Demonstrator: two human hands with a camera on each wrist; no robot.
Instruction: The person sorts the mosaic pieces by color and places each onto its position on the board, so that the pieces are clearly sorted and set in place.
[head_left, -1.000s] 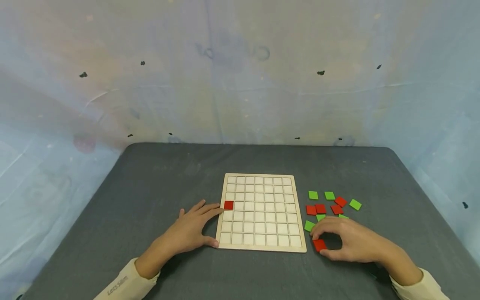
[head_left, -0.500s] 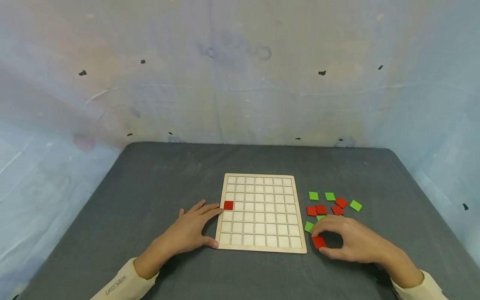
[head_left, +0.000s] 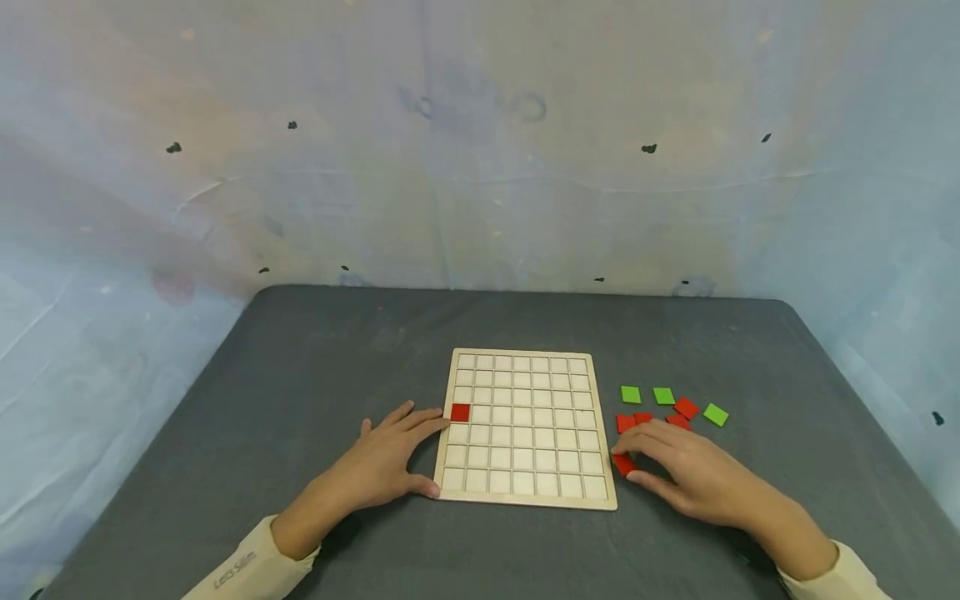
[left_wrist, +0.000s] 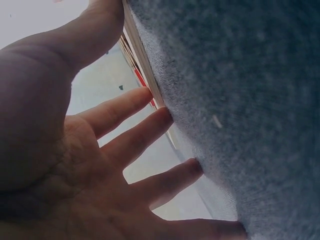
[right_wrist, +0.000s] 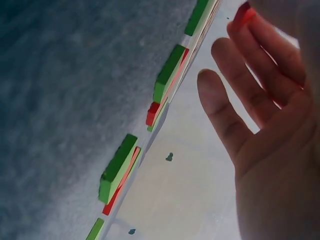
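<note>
A wooden grid board (head_left: 522,436) lies on the dark table, with one red square tile (head_left: 460,412) in its leftmost column. My left hand (head_left: 382,463) rests at the board's left edge, its thumb and fingertips touching the rim. In the left wrist view its fingers (left_wrist: 135,140) are spread and fairly straight. Beside the board's lower right edge, my right hand (head_left: 697,475) pinches another red square tile (head_left: 623,465) between thumb and fingers. The right wrist view shows this red tile (right_wrist: 244,16) raised off the table, partly hidden by the hand.
Loose tiles lie right of the board: green tiles (head_left: 631,395) at the back, more red tiles (head_left: 686,407) nearer, some partly covered by the right hand. Green tiles (right_wrist: 169,74) also show in the right wrist view. A pale sheet (head_left: 480,167) hangs behind the table.
My right hand has lifted the red tile and shifted it left and slightly away, toward the board's right edge. The left hand and board stay put.
</note>
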